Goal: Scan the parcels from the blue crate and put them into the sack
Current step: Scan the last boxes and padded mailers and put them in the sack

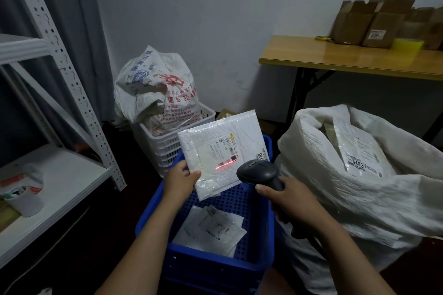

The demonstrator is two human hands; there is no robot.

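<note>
Head view: above the blue crate point(153, 223), the left hand point(178, 181) pinches a white padded parcel point(220, 151) by its lower-left corner, thumb on top. The right hand point(285, 199) grips a black scanner point(259, 172), its red line on the label. The sack point(335, 199) stands right.

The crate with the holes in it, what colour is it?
Blue. The crate shows best in the head view, right below the hands.
</note>
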